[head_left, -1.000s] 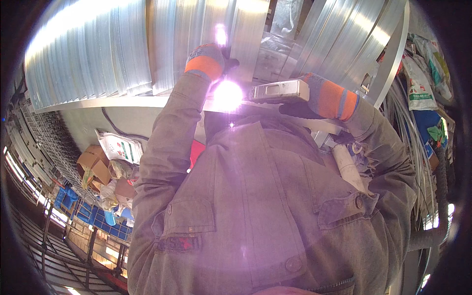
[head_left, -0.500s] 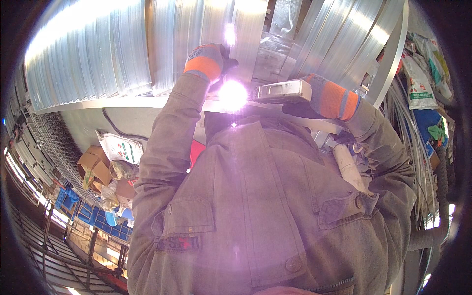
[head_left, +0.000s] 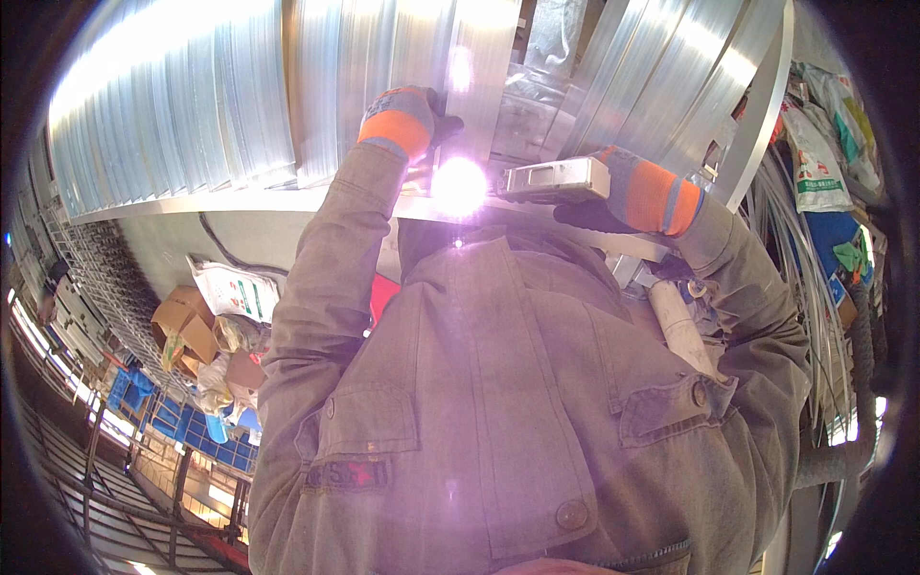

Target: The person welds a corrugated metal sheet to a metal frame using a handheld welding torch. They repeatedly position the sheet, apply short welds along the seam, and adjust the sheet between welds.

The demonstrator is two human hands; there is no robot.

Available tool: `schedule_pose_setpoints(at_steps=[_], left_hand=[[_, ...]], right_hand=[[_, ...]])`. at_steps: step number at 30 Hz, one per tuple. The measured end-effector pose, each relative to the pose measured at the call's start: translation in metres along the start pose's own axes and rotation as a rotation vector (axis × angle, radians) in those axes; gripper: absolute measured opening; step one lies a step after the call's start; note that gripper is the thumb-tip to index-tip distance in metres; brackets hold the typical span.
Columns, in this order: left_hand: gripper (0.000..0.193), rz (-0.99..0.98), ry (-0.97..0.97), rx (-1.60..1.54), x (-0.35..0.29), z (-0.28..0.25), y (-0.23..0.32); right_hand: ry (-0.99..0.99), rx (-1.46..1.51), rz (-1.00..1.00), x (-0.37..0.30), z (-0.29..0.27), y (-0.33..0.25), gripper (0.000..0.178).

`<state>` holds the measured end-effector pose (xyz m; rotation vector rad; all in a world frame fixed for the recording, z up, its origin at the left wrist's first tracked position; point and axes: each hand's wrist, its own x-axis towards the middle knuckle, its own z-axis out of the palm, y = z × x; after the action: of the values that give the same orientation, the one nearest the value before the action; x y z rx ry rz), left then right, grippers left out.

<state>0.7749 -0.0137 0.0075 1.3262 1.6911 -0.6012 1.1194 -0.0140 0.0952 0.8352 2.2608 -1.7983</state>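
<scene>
My right hand (head_left: pixel 637 192), in a grey glove with an orange band, is closed around a boxy, pale welding gun (head_left: pixel 556 179). The gun's nose points left at a blinding white-violet glare (head_left: pixel 460 187), which hides its tip and the spot it touches. Just above and left of the glare is my left hand (head_left: pixel 402 117), gloved the same way. Its fingers are curled, and whatever they grip is lost in the light. Both hands are over shiny ribbed metal profiles (head_left: pixel 383 57), by a long pale metal edge (head_left: pixel 259 204) that runs crosswise.
More metal profiles (head_left: pixel 671 77) lie at the far right, beside thin metal strips (head_left: pixel 781 249) and a white printed sack (head_left: pixel 815 158). To the left are a wire mesh rack (head_left: pixel 115 264), a cardboard box (head_left: pixel 185 326) and another white sack (head_left: pixel 235 287). A dark cable (head_left: pixel 225 251) hangs there.
The glare and the welding gun in my right hand have shifted slightly right. My left hand has hardly moved. A small dark shape now shows at the far left edge.
</scene>
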Motion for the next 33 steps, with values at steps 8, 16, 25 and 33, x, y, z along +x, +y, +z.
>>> schedule_pose_setpoints(at_steps=[8, 16, 25, 33], left_hand=[[0.055, 0.004, -0.007, -0.039, -0.007, -0.004, 0.001], [0.054, 0.029, -0.010, -0.088, -0.011, -0.008, -0.001], [0.057, 0.093, 0.071, -0.090, -0.017, -0.008, -0.004], [0.067, 0.076, 0.076, -0.034, -0.029, -0.014, 0.007]], right_hand=[[-0.057, 0.007, 0.077, 0.003, -0.005, -0.012, 0.045], [-0.090, 0.030, 0.151, -0.002, -0.009, -0.015, 0.036], [-0.030, 0.016, 0.178, -0.024, 0.001, -0.023, 0.038], [0.534, -0.236, 0.094, -0.110, 0.021, -0.114, 0.028]])
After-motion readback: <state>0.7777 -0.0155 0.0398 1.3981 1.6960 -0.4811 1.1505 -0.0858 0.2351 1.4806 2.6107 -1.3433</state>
